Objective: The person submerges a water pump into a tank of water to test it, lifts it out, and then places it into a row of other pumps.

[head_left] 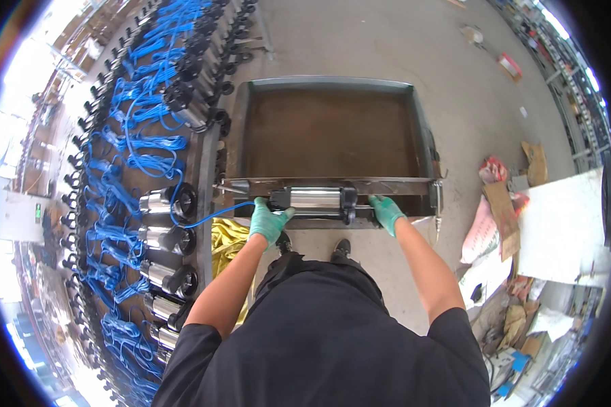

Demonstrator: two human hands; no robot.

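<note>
A submersible pump (316, 198), a steel cylinder with black ends, lies crosswise over a narrow trough at the near side of a metal tank. A blue cable (218, 214) runs left from its left end toward the bench. My left hand (268, 222), in a green glove, is at the pump's left end beside the cable, thumb and fingers apart; its fingertips are partly hidden. My right hand (387, 213), also green-gloved, is closed at a thin metal rod (364, 207) off the pump's right end. The tank (332, 81) has a brownish inside.
On the left, a long bench (206, 159) carries rows of similar pumps (163, 237) with bundled blue cables (153, 163). Yellow cloth (227, 244) lies beside it, near my left arm. At right are a pink-and-white sack (480, 230), cardboard (501, 217) and a white panel (560, 220).
</note>
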